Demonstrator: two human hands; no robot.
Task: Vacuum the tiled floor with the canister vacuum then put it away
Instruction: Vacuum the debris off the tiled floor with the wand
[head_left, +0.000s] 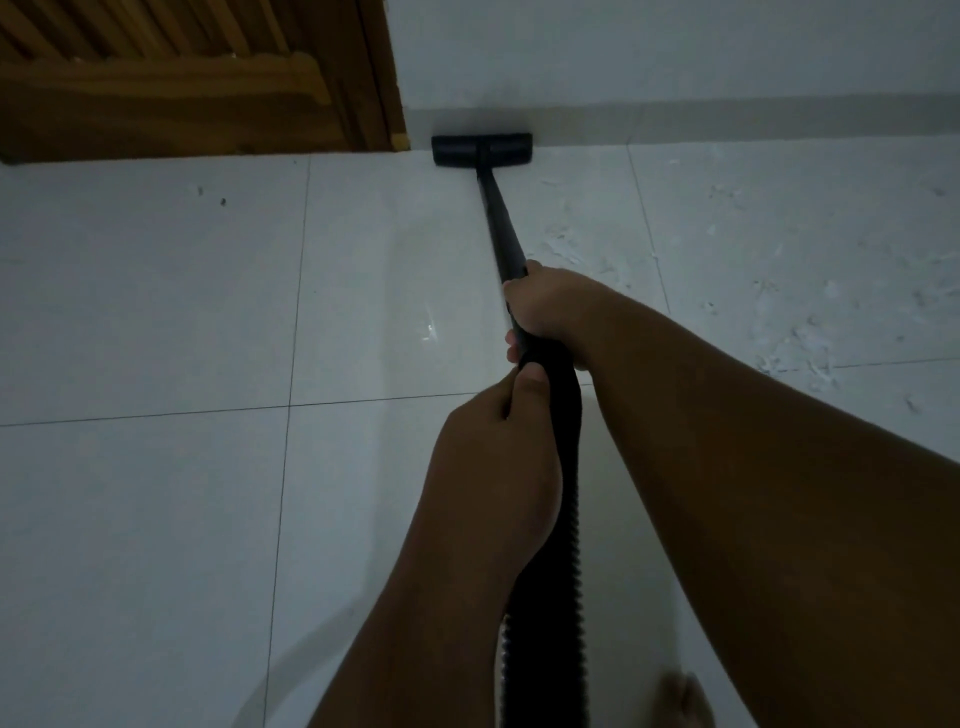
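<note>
Head: right hand (546, 312) round wand (494, 218), left hand (498, 457) round hose (567, 545)

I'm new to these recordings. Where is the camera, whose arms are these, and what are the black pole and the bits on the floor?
There is no machine here. One camera, worn on a person's head, looks down at their own bare arms. The right hand grips the black wand of a vacuum. The left hand, nearer the body, grips where the ribbed hose begins. The floor head rests on the tiled floor against the wall, beside a wooden door. White scraps lie on the tiles to the right. The canister itself is out of view.
</note>
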